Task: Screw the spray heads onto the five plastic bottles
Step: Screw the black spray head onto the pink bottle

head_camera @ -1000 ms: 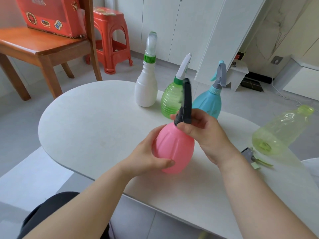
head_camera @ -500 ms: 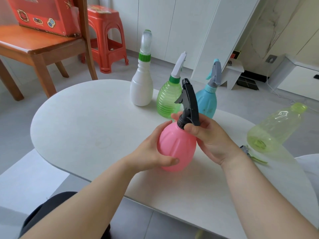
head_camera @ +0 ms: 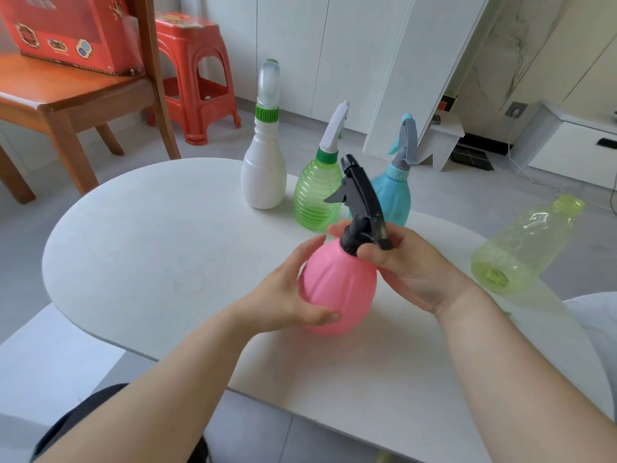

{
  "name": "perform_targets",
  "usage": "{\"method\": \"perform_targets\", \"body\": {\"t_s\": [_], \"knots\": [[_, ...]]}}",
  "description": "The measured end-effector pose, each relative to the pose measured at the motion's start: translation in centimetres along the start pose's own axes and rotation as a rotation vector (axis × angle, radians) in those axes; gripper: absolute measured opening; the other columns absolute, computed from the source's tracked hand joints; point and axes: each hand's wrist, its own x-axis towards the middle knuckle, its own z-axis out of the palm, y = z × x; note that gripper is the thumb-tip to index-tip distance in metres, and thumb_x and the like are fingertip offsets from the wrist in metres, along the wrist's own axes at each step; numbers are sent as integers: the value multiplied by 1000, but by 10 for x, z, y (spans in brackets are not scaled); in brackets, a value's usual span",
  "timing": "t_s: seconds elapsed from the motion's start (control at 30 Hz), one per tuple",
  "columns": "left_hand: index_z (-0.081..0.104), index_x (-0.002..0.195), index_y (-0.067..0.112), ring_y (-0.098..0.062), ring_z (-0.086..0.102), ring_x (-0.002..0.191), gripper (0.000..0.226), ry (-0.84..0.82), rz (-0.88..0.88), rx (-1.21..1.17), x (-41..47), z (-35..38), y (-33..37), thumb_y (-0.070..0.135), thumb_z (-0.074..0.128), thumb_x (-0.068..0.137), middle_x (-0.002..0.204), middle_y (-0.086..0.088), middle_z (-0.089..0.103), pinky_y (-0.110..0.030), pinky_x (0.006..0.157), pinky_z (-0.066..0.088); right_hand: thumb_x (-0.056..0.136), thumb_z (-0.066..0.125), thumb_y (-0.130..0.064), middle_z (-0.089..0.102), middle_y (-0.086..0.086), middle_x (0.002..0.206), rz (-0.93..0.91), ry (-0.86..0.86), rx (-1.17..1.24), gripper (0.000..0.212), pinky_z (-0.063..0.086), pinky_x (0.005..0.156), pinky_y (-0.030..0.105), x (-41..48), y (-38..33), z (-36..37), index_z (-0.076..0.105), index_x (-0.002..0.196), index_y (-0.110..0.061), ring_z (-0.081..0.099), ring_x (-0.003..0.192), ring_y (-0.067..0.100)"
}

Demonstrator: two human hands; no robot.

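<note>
Left hand (head_camera: 287,295) cups the smooth, ribbed pink bottle (head_camera: 337,289) (egg-shaped); right hand (head_camera: 410,262) pinches its black spray head (head_camera: 362,208) above the matte desk (head_camera: 150,245).

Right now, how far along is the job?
Three look done: the white bottle, green ribbed bottle and blue bottle stand capped. In hand: left hand holds the pink bottle, right hand grips its black spray head. Left: the yellow-green bottle, lying headless.
</note>
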Motion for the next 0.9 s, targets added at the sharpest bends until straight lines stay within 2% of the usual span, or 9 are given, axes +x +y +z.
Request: {"method": "perform_targets", "body": {"t_s": [0.1,0.2,0.27,0.33,0.47,0.6,0.67,0.8,0.9], "knots": [[35,104,50,5,52,98,79,24,-10,-55,3,6,-1,44,69,33,108,18,50,-8,71,49,51,75,-37,72,-6,96,-8,49,12,33,48,88,20,3,0,6,69,80,-23,62,96,6],[31,95,57,14,49,91,74,272,-22,-22,1,26,-3,48,70,33,101,27,47,-3,63,43,64,72,-11,68,15,101,-64,347,-114,22,47,84,22,5,2,22,59,76,-24,64,92,15],[30,101,53,7,50,93,78,431,-25,47,-1,41,-3,49,73,37,102,26,45,-8,70,42,67,73,-11,63,-1,79,-116,561,-301,31,43,70,8,6,7,33,47,70,-27,58,71,-7],[29,120,39,-5,48,104,95,465,-25,82,-3,47,-4,51,73,36,112,17,44,-24,85,45,66,74,-14,53,-9,71,-135,641,-350,35,39,63,6,6,9,39,42,70,-27,50,60,-10],[15,135,37,-8,36,124,114,220,23,104,-4,26,-6,44,76,39,132,9,32,-27,103,33,68,70,-3,64,25,101,-86,512,-127,29,48,83,34,1,2,29,48,82,-16,63,91,26],[20,130,44,1,46,115,108,-3,6,21,-4,9,-8,46,73,35,129,13,42,-17,92,43,58,72,-6,74,-5,81,-58,92,24,33,51,74,18,-6,-4,16,52,82,-14,66,84,5],[30,112,53,7,50,104,90,21,3,-10,-6,10,-8,47,71,34,115,22,46,-6,77,46,59,73,-5,74,-9,80,-21,56,36,32,52,76,18,-6,-6,14,53,82,-16,66,85,4],[29,100,57,21,45,93,79,311,-12,-4,-11,30,-10,45,74,36,105,26,47,4,66,37,69,70,-7,68,0,86,-83,415,-140,26,48,77,15,2,2,36,50,77,-22,63,78,0],[30,118,43,4,49,103,90,445,-13,10,-12,44,-10,43,76,41,115,16,48,-7,75,39,69,72,-13,56,-11,76,-160,667,-267,31,39,65,2,7,10,54,46,77,-26,54,65,-13]]}}
